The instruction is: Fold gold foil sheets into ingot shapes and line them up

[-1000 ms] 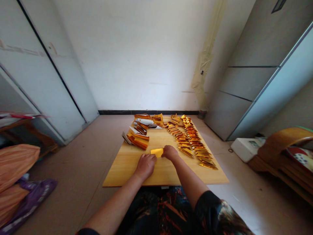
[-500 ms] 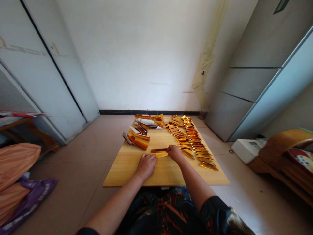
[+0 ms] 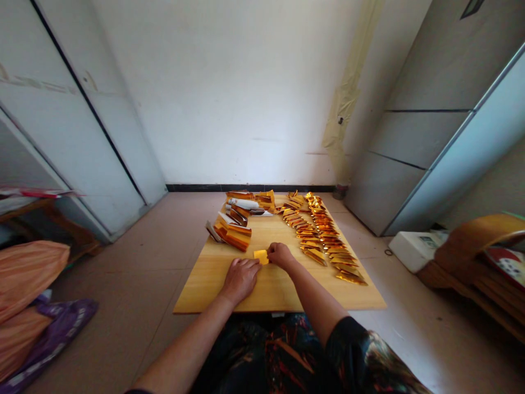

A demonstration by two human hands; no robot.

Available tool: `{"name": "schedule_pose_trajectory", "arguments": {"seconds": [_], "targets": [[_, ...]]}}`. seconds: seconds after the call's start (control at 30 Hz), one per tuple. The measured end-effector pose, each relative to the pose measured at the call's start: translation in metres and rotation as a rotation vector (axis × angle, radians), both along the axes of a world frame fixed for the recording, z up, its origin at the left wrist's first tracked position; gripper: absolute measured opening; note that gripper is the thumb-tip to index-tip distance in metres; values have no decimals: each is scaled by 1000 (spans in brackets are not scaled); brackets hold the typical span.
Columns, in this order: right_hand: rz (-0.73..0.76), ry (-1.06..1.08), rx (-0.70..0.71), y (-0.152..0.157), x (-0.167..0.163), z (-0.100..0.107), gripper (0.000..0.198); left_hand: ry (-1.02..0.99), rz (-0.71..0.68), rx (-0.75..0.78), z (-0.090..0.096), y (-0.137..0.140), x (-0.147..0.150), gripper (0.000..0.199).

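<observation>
Yellow paper [image 3: 259, 256] is pinched by right hand [image 3: 280, 256], now brought nearer left hand [image 3: 241, 280], grip unclear; folding seems underway

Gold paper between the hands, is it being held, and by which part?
Yes: the right hand holds the gold paper by its right end. The left hand is at the paper's near edge; whether it grips cannot be told.
</observation>
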State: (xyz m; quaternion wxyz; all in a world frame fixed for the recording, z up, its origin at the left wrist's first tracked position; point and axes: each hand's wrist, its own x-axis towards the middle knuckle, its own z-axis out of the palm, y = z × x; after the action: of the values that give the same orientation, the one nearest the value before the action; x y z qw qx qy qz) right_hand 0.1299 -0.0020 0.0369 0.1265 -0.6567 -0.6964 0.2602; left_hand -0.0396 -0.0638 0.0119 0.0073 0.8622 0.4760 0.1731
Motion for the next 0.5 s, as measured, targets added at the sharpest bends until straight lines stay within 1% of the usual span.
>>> {"name": "schedule_pose_trajectory", "arguments": {"seconds": [0.1, 0.27, 0.33, 0.5], "targets": [[-9, -38, -13, 2, -1, -1, 12, -30, -8, -6, -3, -1, -7, 31], [-42, -119, -16, 1, -14, 3, 30, -49, -11, -10, -1, 2, -11, 31], [-60, -166, -26, 0, -18, 6, 34, -46, -18, -10, 0, 4, -11, 30], [-85, -184, -60, -1, -14, 13, 31, -20, -34, -15, 1, 8, -13, 31]]}}
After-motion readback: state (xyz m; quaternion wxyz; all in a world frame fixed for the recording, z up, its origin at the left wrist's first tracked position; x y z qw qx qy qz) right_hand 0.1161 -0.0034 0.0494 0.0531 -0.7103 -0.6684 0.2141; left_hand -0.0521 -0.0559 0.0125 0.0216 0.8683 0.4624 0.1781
